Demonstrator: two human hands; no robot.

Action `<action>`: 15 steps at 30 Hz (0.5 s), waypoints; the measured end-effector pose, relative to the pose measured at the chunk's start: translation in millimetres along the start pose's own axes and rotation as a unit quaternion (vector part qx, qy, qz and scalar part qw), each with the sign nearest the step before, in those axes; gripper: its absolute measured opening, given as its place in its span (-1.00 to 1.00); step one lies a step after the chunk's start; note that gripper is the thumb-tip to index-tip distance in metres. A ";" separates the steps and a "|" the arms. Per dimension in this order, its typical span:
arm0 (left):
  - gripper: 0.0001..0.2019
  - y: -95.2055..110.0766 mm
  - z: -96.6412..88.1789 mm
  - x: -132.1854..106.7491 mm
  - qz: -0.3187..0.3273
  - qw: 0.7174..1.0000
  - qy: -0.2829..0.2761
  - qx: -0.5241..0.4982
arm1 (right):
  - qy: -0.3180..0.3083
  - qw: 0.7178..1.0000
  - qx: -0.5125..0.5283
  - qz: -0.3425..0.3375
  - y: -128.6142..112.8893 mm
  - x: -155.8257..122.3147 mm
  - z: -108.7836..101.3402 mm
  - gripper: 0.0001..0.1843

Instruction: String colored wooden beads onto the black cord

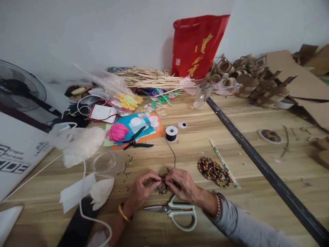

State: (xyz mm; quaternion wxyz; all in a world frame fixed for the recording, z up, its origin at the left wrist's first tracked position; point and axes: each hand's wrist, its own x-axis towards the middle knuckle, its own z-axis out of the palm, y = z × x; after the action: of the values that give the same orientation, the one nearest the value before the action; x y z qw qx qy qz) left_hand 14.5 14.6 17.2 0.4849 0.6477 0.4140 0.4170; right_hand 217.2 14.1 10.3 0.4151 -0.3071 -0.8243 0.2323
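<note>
My left hand [144, 188] and my right hand [183, 184] meet over a small cluster of multicoloured beads [162, 186] on the wooden table [195, 154]. Both hands have fingertips pinched on the beadwork. A thin black cord [174, 156] runs from the beads up to a black thread spool [171, 133]. A finished pile of coloured beads [213, 171] lies just right of my right hand. Scissors with pale green handles [174, 211] lie under my wrists.
Black pliers [135, 141], pink yarn [117, 132] and coloured sheets sit further back. A clear round lid [104, 162] and white plastic bag [77, 144] are left. Bamboo sticks [154, 80], a red bag [197, 44], a glass [202, 96], cardboard pieces [257, 84] line the back.
</note>
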 end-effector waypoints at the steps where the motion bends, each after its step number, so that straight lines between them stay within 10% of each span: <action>1: -0.98 0.1 -0.1 -0.1 0.000 1.000 0.001 -0.001 | 0.000 1.000 -0.001 -0.001 0.1 0.0 -0.1 -0.86; 15: -0.98 -0.6 1.0 -0.5 0.001 1.000 -0.007 0.005 | 0.002 1.000 -0.001 0.003 0.2 -0.7 1.1 -0.87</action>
State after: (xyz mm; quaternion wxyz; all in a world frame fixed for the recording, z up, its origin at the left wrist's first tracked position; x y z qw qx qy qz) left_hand 15.2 13.9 16.3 0.4841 0.6536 0.4121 0.4108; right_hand 216.6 13.7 9.2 0.4155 -0.3104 -0.8228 0.2324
